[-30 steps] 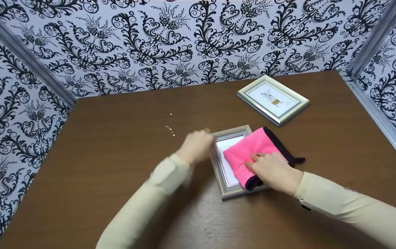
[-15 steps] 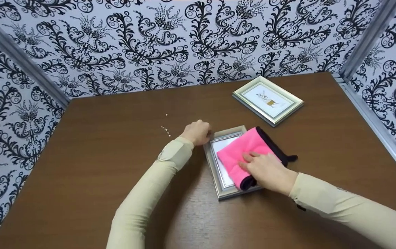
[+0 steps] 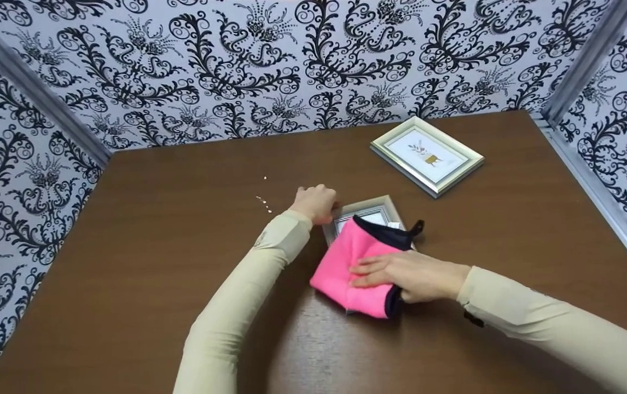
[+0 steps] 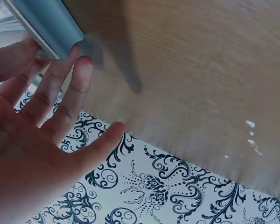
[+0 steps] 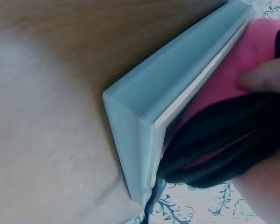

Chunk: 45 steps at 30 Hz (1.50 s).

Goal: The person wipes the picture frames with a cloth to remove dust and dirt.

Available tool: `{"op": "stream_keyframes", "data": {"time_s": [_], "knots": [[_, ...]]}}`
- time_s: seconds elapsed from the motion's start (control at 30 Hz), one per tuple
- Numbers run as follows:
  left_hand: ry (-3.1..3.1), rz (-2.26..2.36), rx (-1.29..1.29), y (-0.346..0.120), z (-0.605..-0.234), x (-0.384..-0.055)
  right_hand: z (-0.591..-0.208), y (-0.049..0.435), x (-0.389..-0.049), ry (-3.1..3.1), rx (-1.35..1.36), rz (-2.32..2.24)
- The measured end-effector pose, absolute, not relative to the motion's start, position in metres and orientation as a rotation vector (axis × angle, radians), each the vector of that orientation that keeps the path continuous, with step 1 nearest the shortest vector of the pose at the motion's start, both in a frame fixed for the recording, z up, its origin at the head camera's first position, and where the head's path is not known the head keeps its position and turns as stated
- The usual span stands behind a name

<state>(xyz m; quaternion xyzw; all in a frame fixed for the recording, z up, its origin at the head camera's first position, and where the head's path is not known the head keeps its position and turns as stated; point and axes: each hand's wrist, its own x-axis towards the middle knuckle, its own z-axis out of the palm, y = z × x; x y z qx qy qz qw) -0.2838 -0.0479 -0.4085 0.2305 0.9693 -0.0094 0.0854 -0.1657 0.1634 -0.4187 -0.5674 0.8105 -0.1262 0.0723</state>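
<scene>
A picture frame [image 3: 390, 207] lies on the table, its lower part covered by a folded pink cloth [image 3: 331, 269] with black trim. My left hand [image 3: 316, 203] holds the frame at its far left corner; in the left wrist view the thumb and fingers meet at the corner of the frame [image 4: 60, 32]. My right hand [image 3: 401, 271] lies on the cloth, with its fingers spread over the pink side. In the right wrist view the black trim [image 5: 224, 135] bunches between a digit and the palm, over the frame's edge [image 5: 172, 70]. Part of the right hand is hidden there.
A second picture frame [image 3: 428, 156] with a plant drawing lies farther back on the right of the brown table [image 3: 182, 246]. Small white flecks [image 3: 264, 202] are on the tabletop left of my left hand. Patterned walls [image 3: 237, 65] stand behind and at both sides.
My left hand has settled on the frame's far left corner. My right hand has brought the cloth leftward and toward the near edge and turned it, uncovering the frame's far right corner.
</scene>
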Motion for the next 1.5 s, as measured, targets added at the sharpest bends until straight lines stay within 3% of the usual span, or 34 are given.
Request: {"op": "stream_keyframes", "data": {"time_s": [0.27, 0.63, 0.83, 1.5], "knots": [[2.841, -0.064, 0.654, -0.044, -0.409, -0.284, -0.415, 0.172, -0.164, 2.58, -1.766, -0.122], [2.885, -0.059, 0.685, -0.04, -0.414, -0.284, -0.41, 0.176, -0.14, 3.054, -1.344, 0.306], [2.891, 0.016, 0.692, -0.044, -0.413, -0.284, -0.408, 0.169, -0.125, 3.067, -1.405, 0.137], [2.905, 0.063, 0.748, -0.048, -0.414, -0.284, -0.414, 0.159, -0.138, 2.605, -1.682, -0.239]]}}
